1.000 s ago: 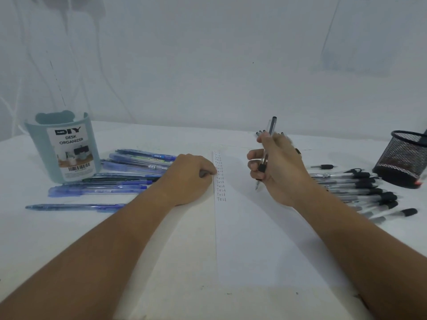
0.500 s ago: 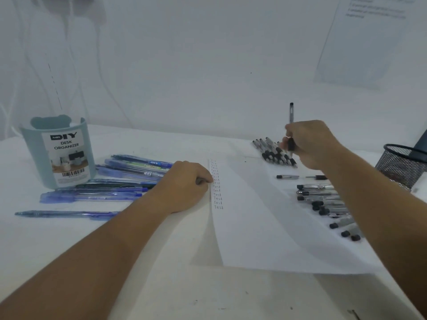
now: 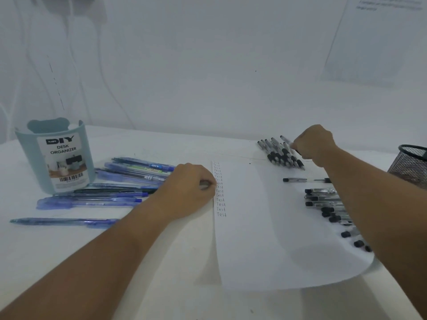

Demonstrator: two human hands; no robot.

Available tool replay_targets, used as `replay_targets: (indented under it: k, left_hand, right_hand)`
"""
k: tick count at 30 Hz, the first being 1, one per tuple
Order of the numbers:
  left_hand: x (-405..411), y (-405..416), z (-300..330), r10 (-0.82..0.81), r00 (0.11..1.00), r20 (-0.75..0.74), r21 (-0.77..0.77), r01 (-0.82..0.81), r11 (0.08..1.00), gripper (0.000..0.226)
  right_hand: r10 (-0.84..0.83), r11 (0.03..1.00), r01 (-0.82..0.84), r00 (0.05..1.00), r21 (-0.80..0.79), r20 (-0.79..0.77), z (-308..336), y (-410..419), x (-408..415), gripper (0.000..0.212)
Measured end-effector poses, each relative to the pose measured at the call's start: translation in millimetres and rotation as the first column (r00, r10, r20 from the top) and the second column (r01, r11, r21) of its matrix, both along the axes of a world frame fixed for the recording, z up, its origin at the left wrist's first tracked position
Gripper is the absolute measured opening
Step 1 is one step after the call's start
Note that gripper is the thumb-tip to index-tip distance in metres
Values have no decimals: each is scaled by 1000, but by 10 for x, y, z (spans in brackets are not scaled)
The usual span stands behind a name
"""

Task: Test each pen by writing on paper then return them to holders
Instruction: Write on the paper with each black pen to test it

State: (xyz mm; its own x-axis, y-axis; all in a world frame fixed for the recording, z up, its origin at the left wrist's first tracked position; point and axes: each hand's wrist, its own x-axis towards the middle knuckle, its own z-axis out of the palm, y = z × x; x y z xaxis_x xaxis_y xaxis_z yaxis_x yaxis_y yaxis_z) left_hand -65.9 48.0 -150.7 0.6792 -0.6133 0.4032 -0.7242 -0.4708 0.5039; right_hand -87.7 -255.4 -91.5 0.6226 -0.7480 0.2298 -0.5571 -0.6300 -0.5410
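Two bare forearms of yours reach over the white desk (image 3: 69, 262), which fills the lower part of the view up to a pale wall. On it, the large white sheet of paper (image 3: 265, 239) lies in the middle toward the right side, its near right corner curling up, with a column of handwritten "Test" words (image 3: 219, 192) running down its left edge.

At the far left corner stands the light teal plastic desk organizer (image 3: 55, 158) with a "DIY DESK ORGANIZER" label. At the right edge you see part of the black wire-mesh pen cup (image 3: 409, 167).

Between the organizer and the paper lies the loose pile of blue translucent pens (image 3: 120, 181), one of them apart, nearer the front left. Right of the paper, a row of clear pens with black caps (image 3: 323, 199) runs toward the front edge, partly under your right forearm. At the far edge, beyond the paper, sits the tight bundle of grey pens with black grips (image 3: 279, 153).

Your left hand (image 3: 187, 185) rests at the paper's left edge, fingers curled into a loose fist holding nothing. Your right hand (image 3: 314, 144) is at the bundle, fingers closed round one grey pen (image 3: 286, 140), whose end sticks out to the left.
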Motion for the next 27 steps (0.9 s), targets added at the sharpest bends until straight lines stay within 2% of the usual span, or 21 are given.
replay_targets:
  k: [3, 5, 7, 10, 18, 21, 27]
  left_hand:
    - [-2, -3, 5, 3, 1000, 0, -1, -3, 1000, 16]
    - [-5, -5, 9, 6, 1000, 6, 2, -6, 1000, 16]
    - [-7, -8, 9, 10, 1000, 6, 3, -10, 1000, 16]
    - [-9, -14, 9, 15, 1000, 5, 6, -15, 1000, 16]
    - [-7, -13, 4, 12, 1000, 6, -10, -12, 1000, 15]
    - [-10, -15, 0, 11, 1000, 9, -17, -11, 1000, 14]
    - [-18, -12, 0, 10, 1000, 3, -30, -10, 1000, 14]
  right_hand:
    - [30, 998, -31, 999, -61, -15, -60, -23, 91, 25]
    - [31, 996, -33, 999, -80, -28, -87, -21, 110, 22]
    - [47, 995, -51, 998, -81, -52, -107, -27, 128, 9]
    - [69, 995, -74, 995, -69, -66, -141, -50, 140, 22]
    - [98, 995, -98, 995, -32, -25, -61, -80, 17, 33]
    - [107, 994, -109, 992, -30, -64, 1, -74, -79, 34]
    - [247, 969, -244, 936, 43, -251, 127, 63, -367, 16]
